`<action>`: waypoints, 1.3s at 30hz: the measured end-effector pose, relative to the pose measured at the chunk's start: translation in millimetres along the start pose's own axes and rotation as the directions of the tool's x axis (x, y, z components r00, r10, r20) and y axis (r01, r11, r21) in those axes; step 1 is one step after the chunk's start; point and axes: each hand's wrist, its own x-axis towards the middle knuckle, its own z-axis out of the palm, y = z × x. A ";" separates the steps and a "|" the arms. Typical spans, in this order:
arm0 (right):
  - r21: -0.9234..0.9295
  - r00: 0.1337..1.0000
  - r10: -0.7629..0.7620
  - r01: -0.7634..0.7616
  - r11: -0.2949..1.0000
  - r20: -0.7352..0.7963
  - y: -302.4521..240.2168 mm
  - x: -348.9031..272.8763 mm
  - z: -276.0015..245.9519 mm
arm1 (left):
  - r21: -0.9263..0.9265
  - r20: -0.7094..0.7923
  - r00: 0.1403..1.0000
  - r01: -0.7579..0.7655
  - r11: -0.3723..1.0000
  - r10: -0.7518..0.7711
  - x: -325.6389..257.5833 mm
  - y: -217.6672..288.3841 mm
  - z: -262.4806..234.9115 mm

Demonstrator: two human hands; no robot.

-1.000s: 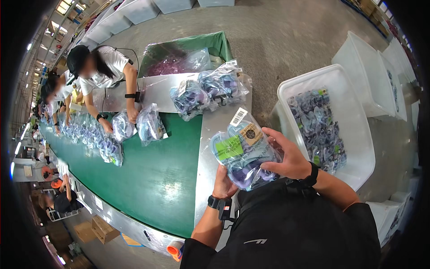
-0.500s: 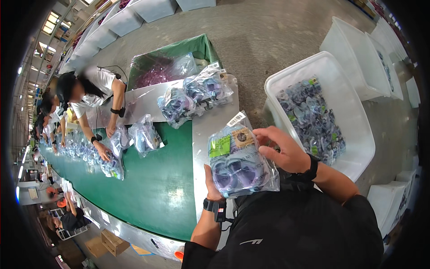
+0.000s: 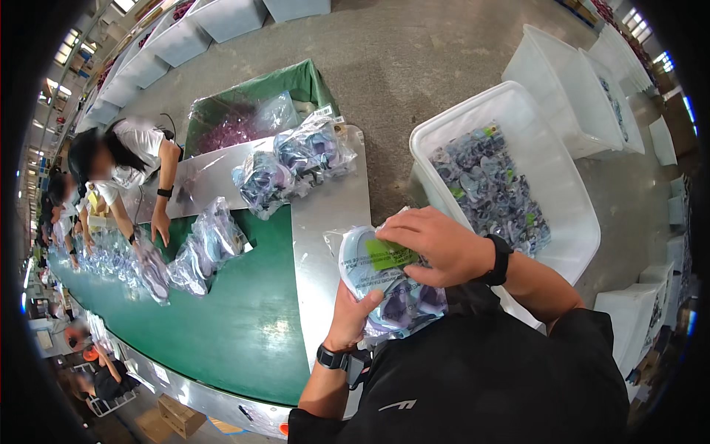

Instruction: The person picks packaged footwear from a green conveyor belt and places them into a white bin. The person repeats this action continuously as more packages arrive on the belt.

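In front of my chest is a clear plastic bag of blue and purple slippers [image 3: 405, 306], tilted, with a green label [image 3: 386, 255] on its front. My left hand [image 3: 349, 317] grips its lower left side, thumb across the front, its other fingers hidden behind. Closed over the bag's upper right part, my right hand [image 3: 447, 248] has curled fingers at the top edge and its thumb low beside the label. Both wrists wear dark bands. More bagged slippers [image 3: 314, 148] lie on the metal table edge beyond.
A large white bin [image 3: 577, 214] full of bagged slippers stands to my right. A green belt [image 3: 214, 333] carries more bags [image 3: 211, 248] on the left, where a co-worker [image 3: 137, 159] reaches over them. A green-lined box [image 3: 314, 81] holds plastic wrapping.
My right hand has come down onto the bag's top, and the bag has tipped and turned. My left thumb now lies over its front. The co-worker's hands have shifted along the belt.
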 end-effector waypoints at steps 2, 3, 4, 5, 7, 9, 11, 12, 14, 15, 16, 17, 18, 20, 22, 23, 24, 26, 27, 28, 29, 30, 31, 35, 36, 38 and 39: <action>-0.010 0.999 0.000 0.000 1.000 0.046 6.4 1.8 -1.1 | 0.114 -0.013 0.999 -0.030 0.993 0.032 -0.1 3.7 3.1; -0.009 0.996 0.019 -0.018 1.000 0.084 8.6 2.5 -2.2 | 0.124 -0.031 0.999 -0.006 0.992 0.009 -0.2 6.3 3.8; -0.017 0.996 0.010 -0.009 1.000 0.086 9.6 3.4 -2.7 | 0.133 -0.029 1.000 0.002 0.991 0.002 0.3 8.3 4.3; -0.017 0.994 0.021 -0.019 1.000 0.106 9.9 4.3 -3.2 | 0.144 -0.015 1.000 -0.003 0.990 0.005 0.8 10.1 4.9; -0.028 0.989 0.059 -0.056 0.998 0.137 8.6 6.8 -2.0 | 0.157 0.000 1.000 -0.010 0.988 0.010 1.9 12.6 5.8; -0.051 0.980 0.115 -0.108 0.993 0.160 6.1 8.8 1.2 | 0.162 0.016 0.999 -0.035 0.986 0.033 2.6 13.8 6.4; -0.045 0.986 0.093 -0.088 0.995 0.136 5.7 9.8 3.6 | 0.151 0.001 1.000 -0.026 0.988 0.027 2.6 14.6 6.6; -0.036 0.991 0.072 -0.069 0.997 0.111 6.5 9.7 4.8 | 0.138 0.008 0.999 -0.047 0.989 0.046 2.6 14.8 6.7; -0.042 0.991 0.110 -0.106 0.993 0.083 7.7 6.6 7.6 | 0.154 -0.022 0.999 -0.020 0.988 0.024 1.5 15.3 7.4; -0.041 0.990 0.123 -0.121 0.992 0.065 8.2 4.7 9.8 | 0.150 -0.029 0.999 -0.026 0.988 0.031 1.0 15.4 8.2; -0.032 0.994 0.112 -0.112 0.993 0.005 9.1 3.5 13.0 | 0.149 -0.049 0.999 -0.011 0.989 0.019 0.6 15.3 9.1; -0.023 0.994 0.100 -0.102 0.995 -0.053 10.1 2.9 16.9 | 0.142 -0.064 0.998 -0.010 0.990 0.019 0.7 15.1 10.3; -0.008 0.989 0.103 -0.105 0.994 -0.105 10.6 1.5 20.7 | 0.131 -0.077 0.997 -0.019 0.991 0.029 0.8 14.8 11.4; 0.001 0.977 0.127 -0.128 0.992 -0.172 9.2 -3.1 27.7 | 0.093 -0.101 0.995 0.001 0.996 0.009 1.6 14.6 13.5; 0.024 0.966 0.168 -0.167 0.986 -0.197 9.8 -6.5 30.9 | 0.058 -0.114 0.993 0.020 0.998 -0.013 3.1 15.2 14.5; 0.038 0.962 0.191 -0.187 0.982 -0.193 9.8 -7.8 32.0 | 0.044 -0.117 0.993 0.037 0.998 -0.031 3.9 16.0 14.4; 0.056 0.958 0.210 -0.203 0.978 -0.196 9.5 -8.6 32.7 | 0.026 -0.112 0.993 0.034 0.999 -0.031 4.7 16.8 14.3; 0.039 0.952 0.260 -0.257 0.966 -0.162 9.3 -9.3 32.6 | 0.006 -0.115 0.991 0.066 0.998 -0.065 5.8 17.6 13.9; 0.038 0.945 0.287 -0.284 0.958 -0.159 9.0 -9.3 32.2 | -0.013 -0.102 0.993 0.062 0.998 -0.063 6.0 17.5 13.5; 0.036 0.946 0.286 -0.284 0.958 -0.155 8.3 -9.2 32.1 | -0.006 -0.117 0.990 0.076 0.997 -0.076 5.9 17.2 12.8; 0.040 0.944 0.290 -0.287 0.957 -0.159 7.8 -9.2 31.8 | -0.007 -0.121 0.989 0.080 0.997 -0.080 5.9 16.3 11.9; 0.043 0.942 0.294 -0.291 0.956 -0.163 7.7 -9.5 31.6 | -0.020 -0.113 0.991 0.064 0.998 -0.066 5.9 14.9 10.6; 0.066 0.939 0.317 -0.311 0.948 -0.135 8.0 -10.0 31.5 | -0.015 -0.128 0.988 0.085 0.996 -0.086 5.8 13.1 9.1; 0.253 0.927 0.362 -0.328 0.910 -0.100 20.7 -13.8 34.2 | -0.240 -0.142 0.965 0.182 0.954 -0.220 10.9 4.3 -1.7; 0.322 0.925 0.363 -0.312 0.894 -0.112 26.5 -14.6 35.7 | -0.343 -0.145 0.944 0.234 0.910 -0.297 12.8 2.6 -4.6; 0.423 0.902 0.416 -0.333 0.843 -0.118 38.2 -20.6 37.9 | -0.534 -0.102 0.934 0.240 0.810 -0.344 17.9 -1.5 -8.4; 0.509 0.880 0.461 -0.348 0.787 -0.111 43.0 -23.7 40.7 | -0.557 -0.104 0.951 0.186 0.809 -0.291 19.9 -4.4 -8.1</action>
